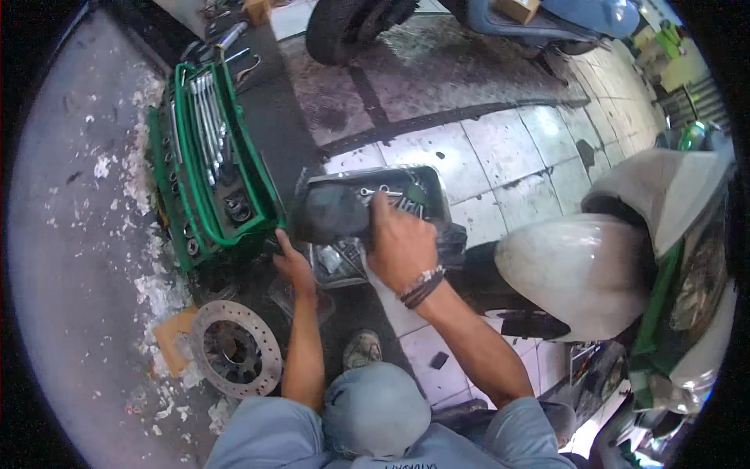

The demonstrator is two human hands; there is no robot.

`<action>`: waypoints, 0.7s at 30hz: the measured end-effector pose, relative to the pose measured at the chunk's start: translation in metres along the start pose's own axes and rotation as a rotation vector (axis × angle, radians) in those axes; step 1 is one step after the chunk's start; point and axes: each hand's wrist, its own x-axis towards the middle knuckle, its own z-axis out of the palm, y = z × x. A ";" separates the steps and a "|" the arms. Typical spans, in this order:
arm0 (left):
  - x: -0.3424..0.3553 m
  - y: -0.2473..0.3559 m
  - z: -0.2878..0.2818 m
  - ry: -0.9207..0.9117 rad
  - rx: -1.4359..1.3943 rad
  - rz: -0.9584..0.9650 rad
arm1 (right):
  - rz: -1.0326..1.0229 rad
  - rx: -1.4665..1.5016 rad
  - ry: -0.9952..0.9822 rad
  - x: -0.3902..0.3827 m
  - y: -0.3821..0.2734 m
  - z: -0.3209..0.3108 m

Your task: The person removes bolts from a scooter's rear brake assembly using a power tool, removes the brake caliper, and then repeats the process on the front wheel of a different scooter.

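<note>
My right hand (402, 246) is closed around a dark, blurred object (336, 213), too smeared for its kind to show. It hangs over a metal tray (441, 187) that holds spanners (383, 192) and other small tools. My left hand (297, 270) is beside the near corner of a green toolbox (262, 230), one finger stretched up against it. Its other fingers are partly hidden, and I see nothing held in it. Inside the toolbox lie several long silver spanners (205, 129), with sockets (193, 247) along its left compartment.
A perforated brake disc (269, 356) lies at the lower left on brown cardboard (168, 344). White bodywork (574, 273) of a motorbike stands close on the right. Ahead are a tyre (332, 31) and a blue-grey vehicle panel (578, 19). A dark slab (422, 125) covers some floor tiles.
</note>
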 end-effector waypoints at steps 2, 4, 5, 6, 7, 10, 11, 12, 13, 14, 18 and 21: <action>-0.002 -0.004 0.003 -0.062 -0.024 -0.077 | 0.040 0.078 0.027 -0.028 -0.004 -0.037; -0.011 -0.008 0.012 -0.181 0.051 -0.040 | 0.083 0.152 0.065 -0.059 0.002 -0.066; -0.013 -0.008 0.014 -0.242 0.107 -0.004 | -0.035 0.285 0.061 -0.075 0.014 -0.079; -0.013 -0.009 0.017 -0.313 0.166 0.034 | -0.139 0.406 0.063 -0.093 0.022 -0.089; -0.012 -0.008 0.013 -0.368 0.234 0.076 | -0.116 0.399 0.080 -0.108 0.024 -0.094; -0.001 0.003 0.005 -0.503 0.476 0.223 | -0.237 0.530 0.259 -0.154 0.037 -0.101; -0.005 0.013 0.007 -0.512 0.576 0.293 | -0.241 0.534 0.264 -0.179 0.049 -0.102; -0.015 0.024 0.009 -0.492 0.658 0.356 | -0.322 0.266 0.258 -0.205 0.067 -0.098; -0.028 0.031 0.010 -0.474 0.696 0.392 | -0.229 0.258 0.184 -0.224 0.077 -0.107; -0.043 0.033 0.013 -0.442 0.618 0.413 | -0.136 0.240 0.107 -0.244 0.086 -0.116; -0.059 0.017 0.036 -0.485 0.811 0.728 | 0.133 0.131 -0.156 -0.323 0.138 -0.137; -0.057 0.035 0.043 -0.417 0.861 0.728 | 0.142 0.193 -0.254 -0.351 0.159 -0.139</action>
